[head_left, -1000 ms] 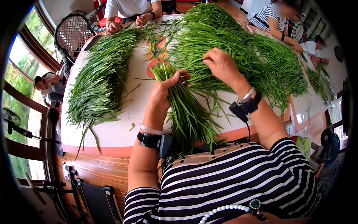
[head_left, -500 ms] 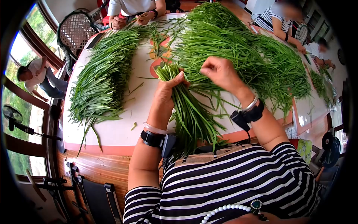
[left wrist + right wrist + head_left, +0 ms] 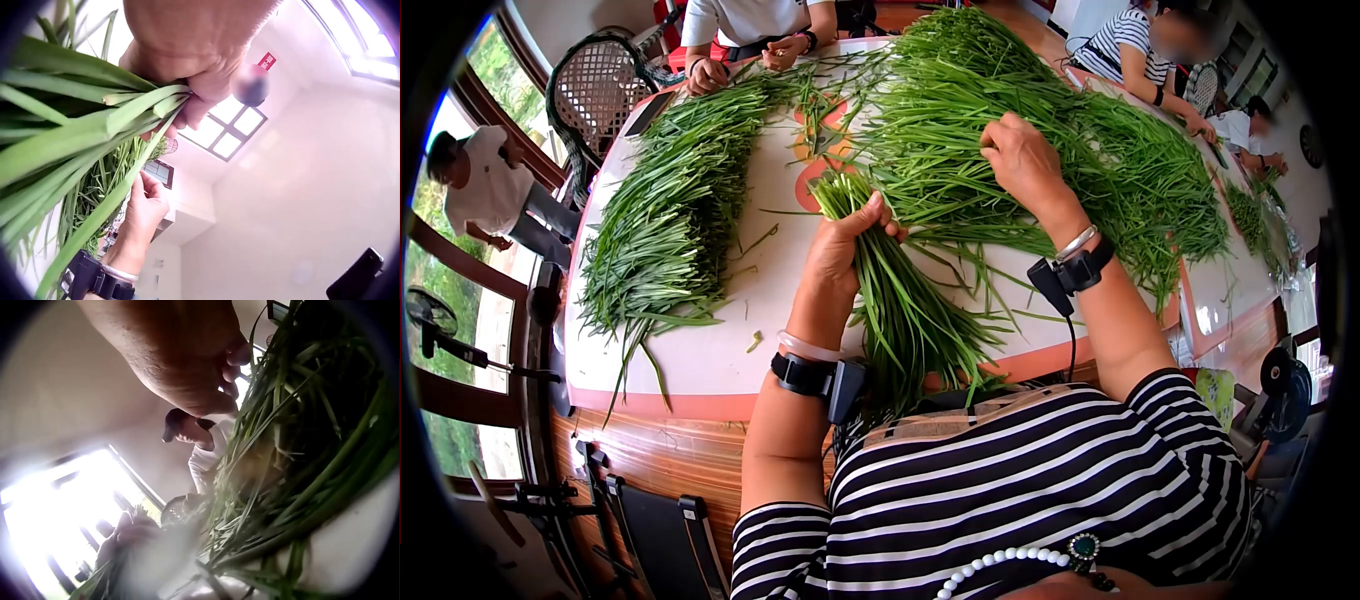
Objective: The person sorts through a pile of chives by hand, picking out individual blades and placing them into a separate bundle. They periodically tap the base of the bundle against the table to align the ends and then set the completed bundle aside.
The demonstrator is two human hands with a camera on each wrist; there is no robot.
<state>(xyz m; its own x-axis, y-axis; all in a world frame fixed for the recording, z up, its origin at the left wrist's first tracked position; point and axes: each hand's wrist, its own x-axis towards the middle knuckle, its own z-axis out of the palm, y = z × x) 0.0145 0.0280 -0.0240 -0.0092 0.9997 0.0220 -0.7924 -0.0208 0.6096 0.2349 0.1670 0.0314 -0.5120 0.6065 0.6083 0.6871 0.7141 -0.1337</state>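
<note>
On the white table (image 3: 700, 350) in front of you, your left hand (image 3: 840, 250) grips a bundle of green chives (image 3: 890, 290), fingers and thumb curled tight round the stalks just below their cut ends; the cut ends fan out above your fist and point away from you, while the long leaves trail back over the table's red edge toward your striped shirt. From the left wrist camera the same grip shows from below, with your fingers (image 3: 200, 94) wrapped round the pale stalk ends. Your right hand (image 3: 1020, 160) is well out from the bundle, up in the big loose heap of chives (image 3: 1040, 130) that covers the right half of the table; its fingers are bent into the heap and touch the leaves, but you cannot tell from any view whether they pinch a stalk. A second long pile of chives (image 3: 670, 200) lies to the left of your bundle, apart from it, with bare tabletop between. Across the table another person's hands (image 3: 740, 62) rest at the far edge, and a woven chair (image 3: 595, 95) stands at the far left corner.
</note>
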